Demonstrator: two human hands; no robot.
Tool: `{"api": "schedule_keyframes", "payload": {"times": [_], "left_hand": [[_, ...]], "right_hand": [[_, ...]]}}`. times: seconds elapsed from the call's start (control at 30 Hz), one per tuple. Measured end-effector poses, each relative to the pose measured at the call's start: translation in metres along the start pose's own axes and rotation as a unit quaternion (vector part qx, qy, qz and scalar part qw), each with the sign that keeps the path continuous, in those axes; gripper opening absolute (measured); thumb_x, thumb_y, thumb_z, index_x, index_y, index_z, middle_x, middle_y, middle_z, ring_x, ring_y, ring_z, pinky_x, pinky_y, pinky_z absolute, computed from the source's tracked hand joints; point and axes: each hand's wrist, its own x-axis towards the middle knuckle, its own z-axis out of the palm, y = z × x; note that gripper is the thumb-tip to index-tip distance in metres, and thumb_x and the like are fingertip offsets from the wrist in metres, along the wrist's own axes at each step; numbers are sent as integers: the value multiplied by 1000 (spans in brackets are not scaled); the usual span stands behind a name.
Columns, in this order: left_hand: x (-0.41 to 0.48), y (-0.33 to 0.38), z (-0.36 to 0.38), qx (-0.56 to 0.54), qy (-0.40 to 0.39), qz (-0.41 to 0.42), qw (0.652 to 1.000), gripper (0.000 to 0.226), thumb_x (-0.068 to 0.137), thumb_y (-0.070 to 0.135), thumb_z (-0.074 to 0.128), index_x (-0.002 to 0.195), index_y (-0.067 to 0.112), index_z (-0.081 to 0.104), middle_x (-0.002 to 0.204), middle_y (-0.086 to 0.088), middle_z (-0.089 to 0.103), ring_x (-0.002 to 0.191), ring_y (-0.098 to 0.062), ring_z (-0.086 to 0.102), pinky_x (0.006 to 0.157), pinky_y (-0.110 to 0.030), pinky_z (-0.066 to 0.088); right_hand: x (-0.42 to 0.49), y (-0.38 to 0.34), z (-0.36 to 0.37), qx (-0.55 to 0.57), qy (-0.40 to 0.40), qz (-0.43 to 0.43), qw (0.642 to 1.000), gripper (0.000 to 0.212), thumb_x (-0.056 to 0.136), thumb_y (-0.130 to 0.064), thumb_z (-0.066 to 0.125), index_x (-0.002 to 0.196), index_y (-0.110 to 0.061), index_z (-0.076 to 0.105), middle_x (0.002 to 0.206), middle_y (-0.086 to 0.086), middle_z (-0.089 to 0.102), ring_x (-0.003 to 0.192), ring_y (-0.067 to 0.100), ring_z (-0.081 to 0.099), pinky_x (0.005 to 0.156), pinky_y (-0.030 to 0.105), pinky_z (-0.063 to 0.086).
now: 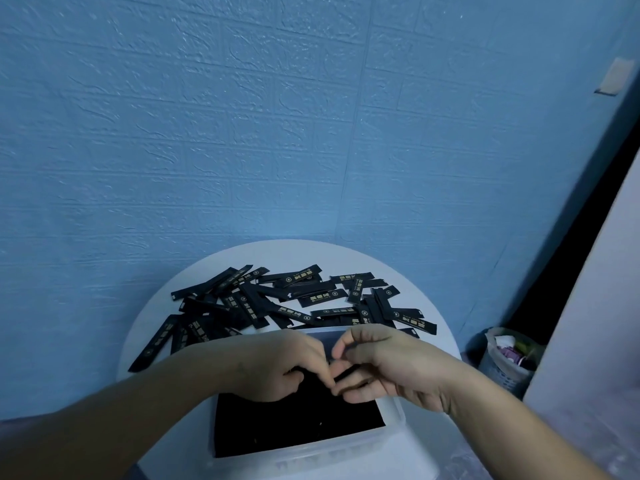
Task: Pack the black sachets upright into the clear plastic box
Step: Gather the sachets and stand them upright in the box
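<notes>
My right hand (391, 368) hangs over the far half of the clear plastic box (393, 415), thumb and curled fingers pinching a dark sachet (347, 369). Only a short, blurred stretch of it shows, running roughly left to right between my fingers, not yet upright. My left hand (277, 365) meets it fingertip to fingertip. Its fingers are curled down onto the packed sachets (294, 424), and I cannot tell whether they grip one or only press. Those packed ones fill the near part of the box as one black mass, too dark to make out singly. Beyond the box's far rim, the loose sachets (287, 299) lie flat in a heap on the round white table (294, 251), long axes pointing every way, some crossing others. To my right, on the floor, stands a bin (509, 365) with scraps in it. A blue textured wall (242, 133) rises behind the table.
</notes>
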Motion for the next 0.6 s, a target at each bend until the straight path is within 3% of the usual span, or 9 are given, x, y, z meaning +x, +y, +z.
{"api": "schedule_keyframes", "payload": {"times": [0.17, 0.33, 0.4, 0.5, 0.6], "left_hand": [[-5, 0, -5, -12, 6, -14, 1000, 44, 94, -1, 51, 122, 25, 73, 123, 11, 62, 111, 8, 51, 99, -7, 33], [-3, 1, 0, 6, -25, -27, 999, 49, 92, 0, 47, 126, 28, 68, 125, 9, 61, 112, 3, 46, 102, -13, 31], [-3, 1, -1, 4, -35, -40, 999, 49, 91, 3, 48, 125, 32, 67, 124, 11, 62, 112, 4, 47, 106, -21, 36], [-7, 0, -4, -27, -38, -70, 996, 44, 91, 15, 56, 125, 42, 62, 121, 16, 61, 113, -7, 56, 103, -38, 45], [-9, 0, -5, -52, -39, -73, 995, 42, 87, 23, 68, 124, 43, 63, 119, 24, 58, 113, 0, 56, 104, -36, 46]], "right_hand": [[-1, -1, -2, 78, 13, -24, 997, 38, 107, -34, 50, 111, -1, 69, 111, 27, 73, 94, 30, 73, 84, 38, 64], [1, -1, -3, 106, -21, -58, 993, 42, 108, -35, 46, 110, -2, 71, 107, 22, 74, 94, 26, 72, 87, 37, 61], [2, 1, -1, 75, -14, -98, 992, 32, 108, -30, 49, 106, -5, 70, 107, 19, 74, 94, 24, 72, 88, 34, 61], [6, 8, -2, -22, -1, -186, 982, 14, 102, -21, 65, 104, -8, 70, 104, 15, 75, 97, 22, 71, 93, 35, 57], [7, 17, -9, -121, 18, -278, 953, 17, 89, -14, 77, 104, -8, 71, 95, 2, 72, 92, 15, 66, 89, 29, 53]]}}
